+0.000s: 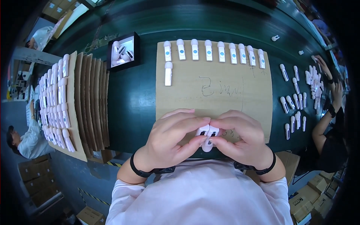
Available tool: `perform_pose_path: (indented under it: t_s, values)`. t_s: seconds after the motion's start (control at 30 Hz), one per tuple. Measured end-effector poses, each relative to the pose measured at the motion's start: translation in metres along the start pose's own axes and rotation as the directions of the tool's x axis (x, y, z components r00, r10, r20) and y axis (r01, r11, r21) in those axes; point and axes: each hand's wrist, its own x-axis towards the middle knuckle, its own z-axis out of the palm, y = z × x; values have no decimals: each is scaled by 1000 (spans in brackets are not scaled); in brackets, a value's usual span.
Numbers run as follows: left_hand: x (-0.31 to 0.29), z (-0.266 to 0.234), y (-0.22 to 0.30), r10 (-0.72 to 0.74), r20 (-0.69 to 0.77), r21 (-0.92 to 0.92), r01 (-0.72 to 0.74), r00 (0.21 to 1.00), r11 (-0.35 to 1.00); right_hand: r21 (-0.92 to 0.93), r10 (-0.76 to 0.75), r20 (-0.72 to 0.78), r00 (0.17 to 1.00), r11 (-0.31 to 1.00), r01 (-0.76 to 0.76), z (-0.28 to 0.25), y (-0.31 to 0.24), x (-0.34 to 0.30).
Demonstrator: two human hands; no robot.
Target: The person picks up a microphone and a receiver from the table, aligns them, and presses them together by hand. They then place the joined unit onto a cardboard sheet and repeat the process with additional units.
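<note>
Over the near edge of a cardboard sheet [180, 101], my left hand [167, 140] and my right hand [245, 137] meet in front of my chest. Their fingertips and thumbs pinch a few small white round-headed wands [207, 145] close together; dark marks show on their ends. My fingers hide much of them, so how many each hand has is unclear. On the sheet, a row of similar white wands [208, 50], most with a blue round spot, lies along the far edge. One more wand [168, 74] lies below the row's left end.
Stacked cardboard sheets [90, 105] stand left, the outer one bearing many wands [58, 101]. A black-rimmed box [137, 50] holds loose wands. Scattered wands [296, 86] and a heap [314, 84] lie right, near a co-worker's hand [322, 64]. Another person [35, 138] is far left.
</note>
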Motion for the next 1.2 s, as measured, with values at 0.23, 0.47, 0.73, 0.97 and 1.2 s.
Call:
perform_pose_path:
  t_s: [0.23, 0.47, 0.73, 0.97, 1.2]
  values:
    - [23, -26, -9, -15, -5, 306, 16, 1000, 952, -113, 74, 90, 993, 992, -63, -10, 0, 30]
    - [34, -31, -47, 135, -6, 492, -115, 991, 863, -255, 140, 124, 982, 961, -105, -13, 26, 58]
    - [32, -19, -72, 120, 167, 624, -199, 979, 756, -579, -92, 160, 983, 798, 169, 2, 58, 65]
    - [27, -18, -77, 23, 288, 623, -206, 957, 754, -657, 48, 368, 929, 720, 223, 9, 63, 58]
    - [29, -12, -88, 76, 182, 626, -175, 980, 760, -657, 55, 308, 950, 735, 170, 9, 74, 65]
